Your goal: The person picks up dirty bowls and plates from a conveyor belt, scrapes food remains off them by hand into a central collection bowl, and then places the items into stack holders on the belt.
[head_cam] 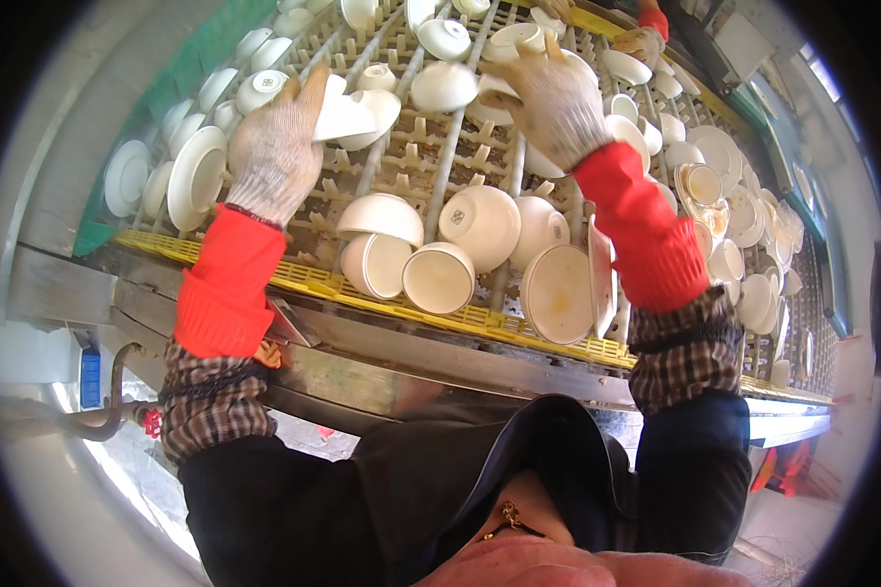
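My left hand, in a pale knit work glove, grips a bright white dish at its right side, beside a white bowl. My right hand, gloved too, reaches over white dishes at the upper right; its thumb lies by a pale dish, and whether it grips it is hidden. Between the hands a white bowl looks blurred. Nearer to me, an upside-down bowl leans over a bowl on its side. Several other bowls, such as a round one, rest on the pegged conveyor rack.
A yellow plastic edge strip borders the rack above a metal ledge. Plates stand at the left by a green curtain. Stacked, soiled dishes crowd the right. Another person's gloved hand is at the top right.
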Demonstrator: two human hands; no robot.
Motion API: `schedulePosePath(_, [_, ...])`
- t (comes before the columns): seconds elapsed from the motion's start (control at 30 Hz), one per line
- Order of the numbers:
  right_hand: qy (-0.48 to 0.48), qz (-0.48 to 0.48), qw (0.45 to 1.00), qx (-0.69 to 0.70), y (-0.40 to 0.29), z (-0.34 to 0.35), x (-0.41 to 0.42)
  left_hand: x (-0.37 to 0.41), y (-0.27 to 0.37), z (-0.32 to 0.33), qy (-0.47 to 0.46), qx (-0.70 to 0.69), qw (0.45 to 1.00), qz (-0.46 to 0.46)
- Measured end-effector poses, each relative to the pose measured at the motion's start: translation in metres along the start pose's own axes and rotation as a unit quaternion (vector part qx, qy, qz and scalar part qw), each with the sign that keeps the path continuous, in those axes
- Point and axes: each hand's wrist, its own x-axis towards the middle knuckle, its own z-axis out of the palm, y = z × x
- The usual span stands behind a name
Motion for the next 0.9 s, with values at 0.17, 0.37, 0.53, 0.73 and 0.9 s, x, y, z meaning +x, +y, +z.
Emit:
schedulePosePath(0.17, [-0.199,0.196,0.928,0.246,-0.010,-0.043,-0.077,-0.043,0.002,-0.032,-0.215,-0.103,0.971,0.006])
schedulePosePath(0.37, [-0.149,0.212,0.927,0.271,-0.040,-0.074,-0.158,-0.066,0.016,-0.044,-0.164,-0.317,0.932,0.058])
schedulePosePath(0.53, [-0.171,0.203,0.954,0.137,-0.067,-0.081,-0.159,-0.035,0.038,-0.022,-0.147,-0.279,0.921,0.227])
schedulePosePath(0.73, [-0.096,0.291,0.908,0.286,-0.013,-0.086,-0.163,-0.016,0.033,0.002,-0.211,-0.341,0.902,0.160])
schedulePosePath(0.9, [-0.039,0.321,0.891,0.320,-0.001,-0.108,-0.134,-0.021,0.011,0.006,-0.178,-0.231,0.947,0.138])
